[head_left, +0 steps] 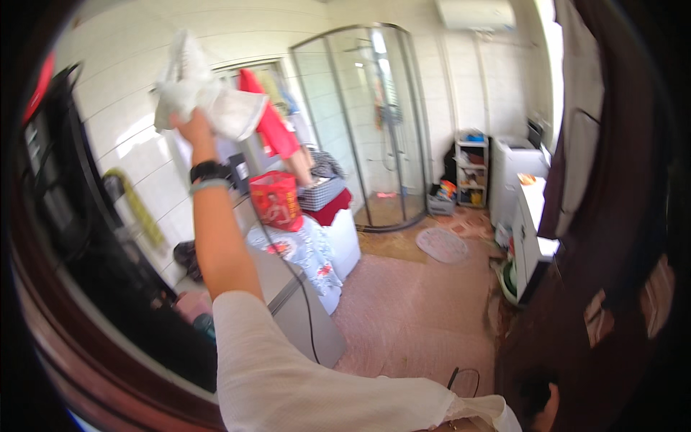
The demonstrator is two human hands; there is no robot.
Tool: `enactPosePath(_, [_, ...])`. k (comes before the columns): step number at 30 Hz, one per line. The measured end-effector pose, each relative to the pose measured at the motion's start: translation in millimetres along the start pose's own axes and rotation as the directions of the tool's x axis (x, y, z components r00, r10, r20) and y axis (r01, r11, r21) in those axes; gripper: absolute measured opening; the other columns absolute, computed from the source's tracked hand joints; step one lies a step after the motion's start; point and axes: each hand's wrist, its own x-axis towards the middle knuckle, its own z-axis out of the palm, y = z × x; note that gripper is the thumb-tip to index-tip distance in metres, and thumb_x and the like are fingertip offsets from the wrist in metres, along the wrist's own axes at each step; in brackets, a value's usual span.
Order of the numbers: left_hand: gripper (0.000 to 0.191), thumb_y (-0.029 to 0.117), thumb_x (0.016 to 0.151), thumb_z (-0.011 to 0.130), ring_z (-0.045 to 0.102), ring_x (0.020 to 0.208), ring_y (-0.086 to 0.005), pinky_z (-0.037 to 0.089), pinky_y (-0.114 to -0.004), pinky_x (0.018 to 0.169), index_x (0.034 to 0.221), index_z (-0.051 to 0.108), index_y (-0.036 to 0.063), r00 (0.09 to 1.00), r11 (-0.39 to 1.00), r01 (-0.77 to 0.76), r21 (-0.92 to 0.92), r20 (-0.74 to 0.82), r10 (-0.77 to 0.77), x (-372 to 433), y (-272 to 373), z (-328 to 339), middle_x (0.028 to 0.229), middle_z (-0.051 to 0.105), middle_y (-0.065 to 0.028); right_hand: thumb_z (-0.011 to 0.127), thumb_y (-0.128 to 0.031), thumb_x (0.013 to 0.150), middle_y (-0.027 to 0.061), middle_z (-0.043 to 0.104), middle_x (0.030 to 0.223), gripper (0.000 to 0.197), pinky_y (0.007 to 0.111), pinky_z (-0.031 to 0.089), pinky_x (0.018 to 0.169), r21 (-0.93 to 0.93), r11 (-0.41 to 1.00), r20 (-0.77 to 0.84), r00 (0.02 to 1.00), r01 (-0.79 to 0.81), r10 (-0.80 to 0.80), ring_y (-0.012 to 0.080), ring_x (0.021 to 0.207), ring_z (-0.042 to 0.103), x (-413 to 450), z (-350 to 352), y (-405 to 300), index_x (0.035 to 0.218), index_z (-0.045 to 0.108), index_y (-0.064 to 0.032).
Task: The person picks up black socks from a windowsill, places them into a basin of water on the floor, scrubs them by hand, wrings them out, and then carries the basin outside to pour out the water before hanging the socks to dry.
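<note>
My left hand [195,128] is raised at the upper left, its arm stretched forward. Its fingers grip a crumpled white bag or cloth [186,81], too blurred to settle which. A dark watch [208,171] and a pale bangle [209,186] circle that wrist. Just beyond the hand, a red garment [275,127] hangs by the tiled wall. Low at the right, only a sliver of my right hand [549,407] shows beside a dark brown door or frame [583,372]. Whether its fingers hold anything is hidden.
A red printed bag [275,200] and a checked basket [324,194] stand on covered furniture at the left. A dark cable [310,318] hangs over a grey cabinet [318,337]. Beyond are a glass shower enclosure [351,124], an oval mat [441,245] and a white washing machine [510,167].
</note>
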Motion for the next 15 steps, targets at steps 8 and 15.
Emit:
enactPosePath(8, [0.025,0.015,0.084,0.045,0.045,0.093,-0.0239,0.034,-0.036,0.083,0.1,0.049,-0.004,0.915,0.901,-0.319,-0.293,0.152,0.373,-271,179,68,0.104,0.048,-0.0174,0.055,-0.025,0.073,0.0067,0.058,0.086,0.026,0.027,0.042,0.071,0.091,0.965,-0.034,0.967,-0.247,0.251,0.0156,0.079,0.053,-77,-25,-20,0.088,0.06,-0.0044])
enactPosePath(15, [0.009,-0.003,0.074,0.051,0.054,0.07,-0.023,0.045,-0.031,0.06,0.079,0.055,-0.0087,0.042,0.202,0.704,-0.681,0.324,0.945,-458,385,-68,0.082,0.056,-0.0182,0.06,-0.022,0.071,0.0012,0.057,0.075,0.025,0.022,0.044,0.059,0.575,0.778,-0.258,0.847,-0.253,0.466,0.009,0.068,0.054,-241,-71,-17,0.088,0.058,-0.0039])
